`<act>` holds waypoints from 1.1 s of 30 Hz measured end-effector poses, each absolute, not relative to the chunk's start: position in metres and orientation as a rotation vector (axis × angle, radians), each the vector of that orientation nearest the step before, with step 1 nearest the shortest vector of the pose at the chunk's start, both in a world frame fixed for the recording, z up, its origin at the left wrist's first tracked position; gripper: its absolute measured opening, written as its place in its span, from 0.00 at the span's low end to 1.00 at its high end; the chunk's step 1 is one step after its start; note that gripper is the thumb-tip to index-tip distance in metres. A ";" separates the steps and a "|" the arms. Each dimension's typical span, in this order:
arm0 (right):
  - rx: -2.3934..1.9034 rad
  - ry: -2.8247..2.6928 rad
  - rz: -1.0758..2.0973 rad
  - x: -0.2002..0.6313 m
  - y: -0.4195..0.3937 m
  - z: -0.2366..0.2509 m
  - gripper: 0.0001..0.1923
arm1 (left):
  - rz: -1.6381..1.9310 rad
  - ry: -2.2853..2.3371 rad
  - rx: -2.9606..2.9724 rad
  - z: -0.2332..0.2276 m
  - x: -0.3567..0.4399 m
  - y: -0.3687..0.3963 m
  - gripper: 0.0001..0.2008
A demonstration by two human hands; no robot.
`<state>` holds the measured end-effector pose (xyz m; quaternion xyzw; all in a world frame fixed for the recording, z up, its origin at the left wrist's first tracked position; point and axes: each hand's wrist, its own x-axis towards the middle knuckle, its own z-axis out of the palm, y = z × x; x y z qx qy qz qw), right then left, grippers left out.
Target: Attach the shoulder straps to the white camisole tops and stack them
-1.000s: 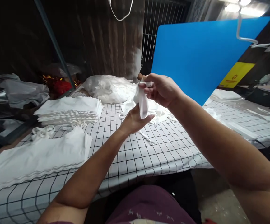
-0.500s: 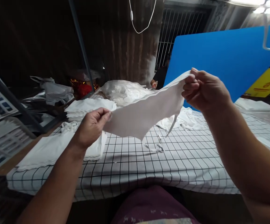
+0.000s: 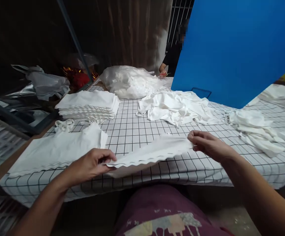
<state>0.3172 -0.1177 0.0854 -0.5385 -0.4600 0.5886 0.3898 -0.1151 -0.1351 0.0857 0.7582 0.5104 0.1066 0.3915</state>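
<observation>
We pinch cloth (image 3: 147, 152) taut, left hand (image 3: 89, 165) and right hand (image 3: 206, 144); either grip slipping at worktop (image 3: 137, 131) edge drops it.

light falls from above onto the table (image 3: 142, 131); white cloth (image 3: 154, 152) reads bright, slightly washed out. blue board (image 3: 231, 49) evenly lit, saturated. background at upper left dark, detail lost. soft shadow under the cloth at the table edge. wide-angle bending at frame edges; forearms in the lower corners slightly blurred.

White scallop-edged cloth piece (image 3: 149, 153) stretched flat just above the table edge.
</observation>
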 end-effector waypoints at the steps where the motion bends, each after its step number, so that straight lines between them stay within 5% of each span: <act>1: -1.382 -1.172 1.533 0.320 -0.121 0.078 0.16 | 0.193 1.265 1.928 0.082 -0.115 -0.136 0.12; 9: -1.307 -1.108 1.555 0.299 -0.016 0.090 0.06 | 0.441 1.408 2.160 0.113 -0.102 -0.032 0.11; 14: -1.098 -1.005 1.034 0.272 0.078 0.188 0.11 | 1.040 1.805 2.163 0.203 -0.075 0.053 0.20; 20: -0.790 -1.106 0.845 0.281 0.094 0.283 0.19 | 1.528 1.717 2.282 0.275 -0.063 0.073 0.25; 23: -0.882 -1.202 0.794 0.302 0.068 0.253 0.16 | 1.417 1.603 2.555 0.245 -0.068 0.046 0.31; 27: -1.200 -1.288 0.989 0.331 0.007 0.144 0.05 | 1.063 1.597 2.611 0.143 -0.076 -0.009 0.18; 33: -1.612 -1.308 1.447 0.347 -0.085 0.011 0.14 | 0.617 1.310 2.641 0.012 -0.079 -0.088 0.11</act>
